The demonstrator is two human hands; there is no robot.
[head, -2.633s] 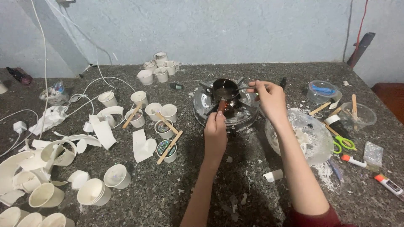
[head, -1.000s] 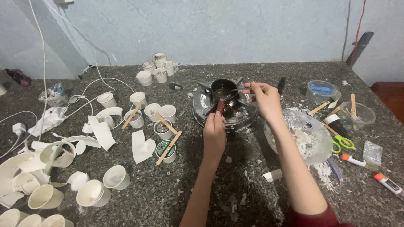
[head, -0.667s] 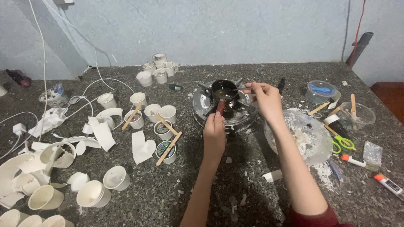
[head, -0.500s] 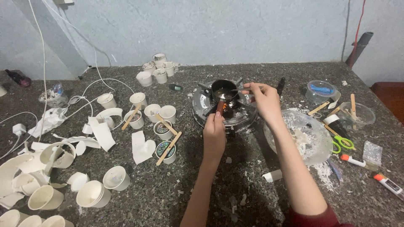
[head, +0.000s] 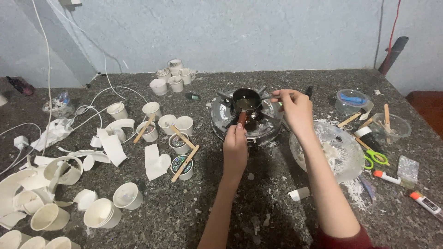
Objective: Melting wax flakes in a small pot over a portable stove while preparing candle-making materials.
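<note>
Small dark pot (head: pixel 247 99) sits on a round metal burner (head: pixel 246 120) at mid-back of the speckled worktop (head: pixel 258 203), liquid inside; left hand (head: pixel 235 145) closed around the pot's reddish handle (head: pixel 242 117), thumb on top; right hand (head: pixel 295 108) pinching a thin metal spoon (head: pixel 265 97) whose tip reaches into the pot from the right; fingers curled tight on it, not spread. Just right of the burner, a clear glass bowl (head: pixel 339 152) with white wax bits, under the right forearm; green scissors (head: pixel 374 157) beside it, glue sticks (head: pixel 390 177) nearer the edge, wooden sticks and small clear tubs (head: pixel 353 100) further back right. Left of the burner, white paper cups (head: pixel 177 131), some with wooden sticks (head: pixel 185 162) laid across, some holding glitter; torn cup pieces (head: pixel 110 145) and white cables (head: pixel 99 99) far left; another cup cluster (head: pixel 170 78) near the wall.
</note>
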